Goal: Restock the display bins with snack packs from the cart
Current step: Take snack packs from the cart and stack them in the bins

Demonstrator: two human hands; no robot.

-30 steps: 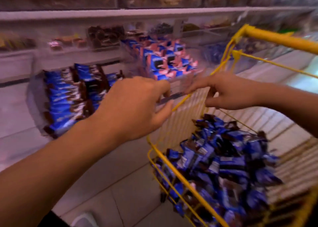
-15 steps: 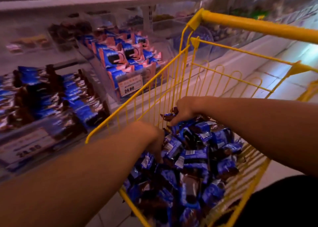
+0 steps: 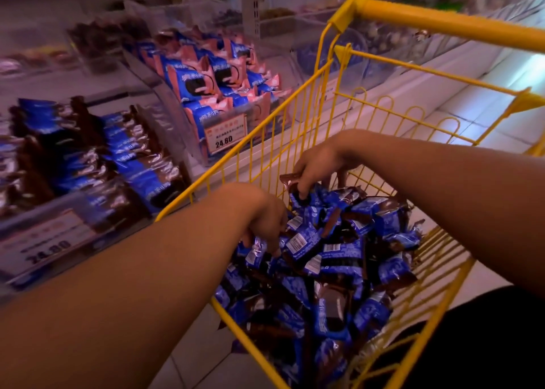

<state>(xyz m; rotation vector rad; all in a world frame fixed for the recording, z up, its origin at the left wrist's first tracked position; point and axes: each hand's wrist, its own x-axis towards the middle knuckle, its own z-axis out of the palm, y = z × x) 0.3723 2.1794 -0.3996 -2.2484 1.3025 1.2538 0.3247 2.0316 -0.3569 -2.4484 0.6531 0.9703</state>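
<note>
A yellow wire cart [image 3: 265, 140] holds a heap of blue and brown snack packs [image 3: 339, 259]. My left hand [image 3: 265, 220] is down in the heap near the cart's left wall, fingers curled around packs. My right hand [image 3: 318, 164] is at the far end of the heap, fingers closed on a brown-edged pack [image 3: 295, 186]. To the left, a clear display bin [image 3: 88, 164] carries the same blue and brown packs, with a 24.80 price tag [image 3: 44, 247] on its front.
A second clear bin [image 3: 218, 93] with blue and pink packs and its own price tag [image 3: 225, 133] stands behind the cart's left wall. More bins line the shelf further back. The cart's yellow handle bar [image 3: 442, 22] crosses the top right. White floor tiles show below.
Both hands went from the cart's top edge down into the heap. Since half a second ago they have closed on packs, and the view has shifted slightly right.
</note>
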